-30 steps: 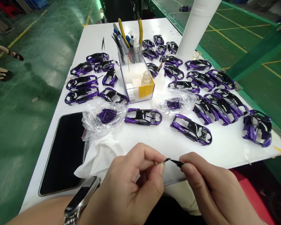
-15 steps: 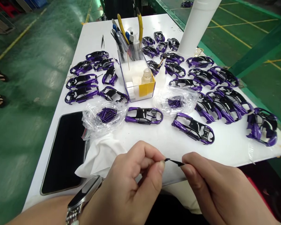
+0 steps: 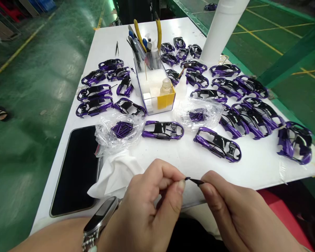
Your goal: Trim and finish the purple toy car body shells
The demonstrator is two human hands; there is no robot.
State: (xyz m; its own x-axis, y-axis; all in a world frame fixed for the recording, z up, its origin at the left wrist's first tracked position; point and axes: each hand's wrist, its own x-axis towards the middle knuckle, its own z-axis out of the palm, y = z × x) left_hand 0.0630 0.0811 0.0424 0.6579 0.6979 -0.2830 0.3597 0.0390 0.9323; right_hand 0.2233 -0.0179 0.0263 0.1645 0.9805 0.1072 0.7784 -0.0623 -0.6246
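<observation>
Low in the centre of the frame, your left hand (image 3: 149,210) and right hand (image 3: 233,213) meet over the near edge of the white bench (image 3: 252,168). Each grip is pinched closed, thumb against fingertips, on one end of a thin black plastic sliver (image 3: 194,181) stretched between them. Just left lies a crumpled white cloth (image 3: 115,175); beyond sit glossy purple-and-black toy car shells (image 3: 217,144).

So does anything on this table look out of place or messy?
Mostly a crowded bench. One purple car shell sits at the table's far right edge, close to slipping off, and two clear bags of small parts lie open and crumpled among the shells.
</observation>
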